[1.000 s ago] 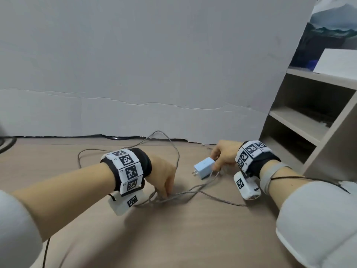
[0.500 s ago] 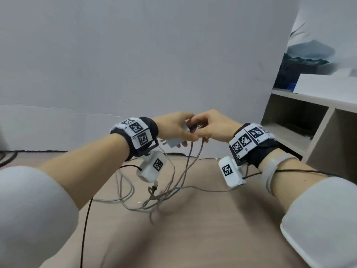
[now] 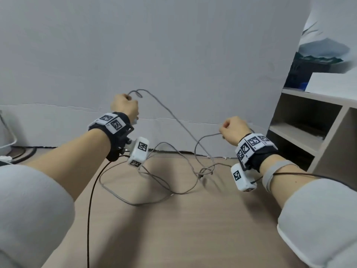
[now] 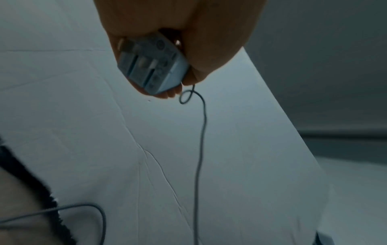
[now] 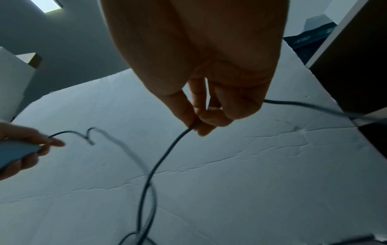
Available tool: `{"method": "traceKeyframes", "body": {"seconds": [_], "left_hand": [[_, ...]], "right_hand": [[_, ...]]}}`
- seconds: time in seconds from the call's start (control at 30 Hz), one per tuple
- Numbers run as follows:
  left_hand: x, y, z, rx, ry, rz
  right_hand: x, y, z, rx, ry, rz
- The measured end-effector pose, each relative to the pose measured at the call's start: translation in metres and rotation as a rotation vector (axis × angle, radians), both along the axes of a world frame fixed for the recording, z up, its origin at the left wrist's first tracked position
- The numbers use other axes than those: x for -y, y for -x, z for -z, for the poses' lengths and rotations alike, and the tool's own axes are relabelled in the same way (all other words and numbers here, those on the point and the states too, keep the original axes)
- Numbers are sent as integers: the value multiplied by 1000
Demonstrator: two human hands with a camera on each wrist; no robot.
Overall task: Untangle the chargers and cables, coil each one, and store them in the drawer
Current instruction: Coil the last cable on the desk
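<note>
Wood-grain tabletop carries the grey cable, knotted at mid-table so I've raised both ends to open it. My left hand is curled around the pale-blue charger, lifting one strand; my right hand pinches another strand, pulling sideways.

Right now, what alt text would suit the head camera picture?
Two raised hands pull a tangled grey cable apart above a wooden table: the left hand and right hand each grip a strand, with a knot hanging between.
</note>
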State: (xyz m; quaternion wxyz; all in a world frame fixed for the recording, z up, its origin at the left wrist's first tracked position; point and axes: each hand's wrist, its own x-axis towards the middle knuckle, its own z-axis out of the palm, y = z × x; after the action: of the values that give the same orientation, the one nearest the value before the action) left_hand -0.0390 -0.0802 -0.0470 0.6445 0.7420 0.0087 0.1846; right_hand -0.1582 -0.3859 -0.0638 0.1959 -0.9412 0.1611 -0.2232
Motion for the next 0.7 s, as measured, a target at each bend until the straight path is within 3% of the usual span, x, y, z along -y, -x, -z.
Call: {"method": "traceKeyframes", "body": {"seconds": [0.17, 0.27, 0.4, 0.53, 0.7], "left_hand": [[-31, -19, 8, -23, 131, -153], [-32, -12, 2, 46, 182, -151], [-16, 9, -12, 151, 142, 84], [5, 38, -31, 224, 96, 267], [15, 71, -56, 350, 76, 432]], "right_hand": [[18, 2, 9, -54, 45, 110], [20, 1, 12, -134, 69, 101], [-7, -3, 10, -235, 148, 183], [-56, -9, 5, -163, 121, -44], [-87, -22, 21, -141, -220, -225]]}}
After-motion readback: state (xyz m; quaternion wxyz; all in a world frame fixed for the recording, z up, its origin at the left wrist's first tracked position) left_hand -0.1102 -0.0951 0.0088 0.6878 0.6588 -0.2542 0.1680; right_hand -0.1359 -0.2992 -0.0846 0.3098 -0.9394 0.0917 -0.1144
